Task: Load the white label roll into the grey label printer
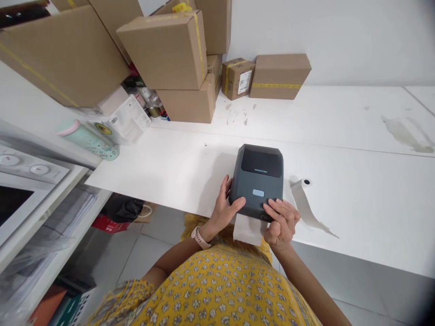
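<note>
A dark grey receipt printer [243, 188] with a black window and a pale blue button stands at the near side of the white table. My left hand [224, 208] grips its left side, the thumb on top near the front corner and the fingers along the wall. At the front right corner, my right hand [280, 220] has its fingertips on the top face, the other fingers curled below the edge. A strip of white paper [249, 228] hangs from the printer's front, between my hands. Just right of the printer lies a small paper roll [303, 195], partly unwound toward the table's edge.
Stacked cardboard boxes [163, 54] occupy the back left, with two smaller boxes [282, 74] against the wall. A mint green tumbler [91, 142] lies tilted at the left beside a white box [125, 120]. Lower left, a shelf holds a white microwave [25, 190].
</note>
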A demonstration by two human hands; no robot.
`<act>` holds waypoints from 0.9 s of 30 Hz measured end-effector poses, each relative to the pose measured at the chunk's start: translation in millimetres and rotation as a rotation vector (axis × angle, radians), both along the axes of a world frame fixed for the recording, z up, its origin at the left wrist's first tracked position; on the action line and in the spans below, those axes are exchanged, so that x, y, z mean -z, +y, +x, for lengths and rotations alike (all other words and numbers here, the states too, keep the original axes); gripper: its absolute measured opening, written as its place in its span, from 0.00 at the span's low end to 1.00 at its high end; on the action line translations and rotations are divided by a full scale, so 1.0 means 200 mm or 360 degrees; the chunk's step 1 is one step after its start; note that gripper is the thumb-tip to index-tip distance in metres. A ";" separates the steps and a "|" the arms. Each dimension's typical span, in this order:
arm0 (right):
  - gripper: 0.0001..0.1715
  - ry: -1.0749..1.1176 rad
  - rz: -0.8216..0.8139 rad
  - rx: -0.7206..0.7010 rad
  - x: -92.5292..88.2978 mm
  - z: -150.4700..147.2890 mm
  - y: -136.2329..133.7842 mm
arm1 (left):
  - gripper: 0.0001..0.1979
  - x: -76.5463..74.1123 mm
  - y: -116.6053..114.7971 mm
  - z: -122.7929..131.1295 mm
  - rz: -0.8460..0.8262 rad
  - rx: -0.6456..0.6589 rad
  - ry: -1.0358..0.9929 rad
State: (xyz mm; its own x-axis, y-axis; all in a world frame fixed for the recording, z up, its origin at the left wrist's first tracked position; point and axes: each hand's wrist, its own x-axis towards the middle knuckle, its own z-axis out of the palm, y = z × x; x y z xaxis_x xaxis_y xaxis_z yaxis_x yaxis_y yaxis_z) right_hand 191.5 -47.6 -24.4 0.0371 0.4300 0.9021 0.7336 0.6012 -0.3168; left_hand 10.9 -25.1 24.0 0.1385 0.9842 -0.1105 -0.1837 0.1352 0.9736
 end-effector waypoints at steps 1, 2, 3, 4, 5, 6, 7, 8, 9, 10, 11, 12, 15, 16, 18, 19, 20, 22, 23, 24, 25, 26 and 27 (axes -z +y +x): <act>0.24 0.0041 0.0019 0.0014 0.01 -0.01 0.00 | 0.50 0.00 0.00 0.00 0.0015 -0.0003 0.0019; 0.24 0.0073 0.0035 0.0025 0.01 -0.01 0.01 | 0.50 0.01 0.01 0.00 0.0028 -0.0008 0.0039; 0.24 0.0093 0.0046 0.0030 0.01 -0.02 0.01 | 0.49 0.01 0.01 0.00 0.0042 -0.0010 0.0058; 0.24 0.0099 0.0048 0.0028 0.01 -0.02 0.02 | 0.49 0.01 0.01 0.00 0.0052 -0.0002 0.0074; 0.23 0.0097 0.0038 0.0019 0.01 -0.02 0.02 | 0.48 0.01 0.01 -0.01 0.0052 0.0019 0.0082; 0.23 0.0093 0.0016 0.0006 0.00 -0.02 0.02 | 0.48 0.02 0.00 -0.03 0.0040 0.0054 0.0091; 0.23 0.0094 -0.0017 -0.0010 -0.02 -0.01 0.01 | 0.48 0.02 -0.02 -0.05 0.0021 0.0088 0.0110; 0.23 0.0111 -0.0058 -0.0030 -0.03 -0.01 0.00 | 0.48 0.02 -0.04 -0.08 -0.0005 0.0106 0.0152; 0.23 0.0149 -0.0106 -0.0050 -0.05 -0.02 -0.01 | 0.46 0.02 -0.08 -0.11 -0.0050 0.0116 0.0215; 0.23 0.0205 -0.0157 -0.0064 -0.07 -0.02 -0.02 | 0.43 0.02 -0.11 -0.14 -0.0100 0.0104 0.0303; 0.24 0.0271 -0.0208 -0.0073 -0.09 -0.03 -0.03 | 0.37 0.02 -0.15 -0.17 -0.0175 0.0103 0.0388; 0.24 0.0332 -0.0253 -0.0079 -0.10 -0.03 -0.04 | 0.32 0.02 -0.19 -0.19 -0.0265 0.0173 0.0439; 0.25 0.0430 -0.0315 -0.0082 -0.14 -0.05 -0.05 | 0.25 0.03 -0.24 -0.19 -0.0441 0.0503 0.0370; 0.25 0.0434 -0.0313 -0.0086 -0.14 -0.05 -0.05 | 0.25 0.03 -0.24 -0.17 -0.0454 0.0589 0.0301; 0.25 0.0421 -0.0303 -0.0098 -0.15 -0.04 -0.05 | 0.25 0.03 -0.22 -0.12 -0.0477 0.0660 0.0180; 0.25 0.0410 -0.0302 -0.0104 -0.15 -0.04 -0.05 | 0.25 0.03 -0.21 -0.09 -0.0494 0.0664 0.0127; 0.24 0.0396 -0.0303 -0.0109 -0.14 -0.03 -0.04 | 0.24 0.02 -0.19 -0.07 -0.0517 0.0665 0.0074; 0.24 0.0372 -0.0298 -0.0114 -0.14 -0.03 -0.04 | 0.24 0.01 -0.18 -0.05 -0.0572 0.0649 -0.0029; 0.24 0.0368 -0.0289 -0.0112 -0.14 -0.03 -0.04 | 0.24 0.00 -0.18 -0.04 -0.0596 0.0643 -0.0077; 0.23 0.0363 -0.0280 -0.0107 -0.14 -0.03 -0.04 | 0.24 -0.01 -0.18 -0.04 -0.0622 0.0644 -0.0115; 0.23 0.0359 -0.0277 -0.0097 -0.15 -0.04 -0.04 | 0.24 -0.01 -0.19 -0.05 -0.0651 0.0646 -0.0139; 0.23 0.0352 -0.0279 -0.0084 -0.15 -0.04 -0.03 | 0.24 -0.01 -0.19 -0.06 -0.0675 0.0647 -0.0148; 0.23 0.0341 -0.0281 -0.0069 -0.16 -0.04 -0.03 | 0.25 -0.01 -0.20 -0.06 -0.0688 0.0645 -0.0144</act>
State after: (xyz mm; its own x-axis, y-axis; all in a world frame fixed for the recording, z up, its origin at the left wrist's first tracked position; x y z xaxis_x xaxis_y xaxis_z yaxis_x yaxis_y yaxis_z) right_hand 183.3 -54.1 7.3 0.1969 0.5853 0.7865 0.6136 0.5521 -0.5645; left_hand -1.6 -65.1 25.1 0.5207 0.7195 -0.4595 -0.1142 0.5921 0.7977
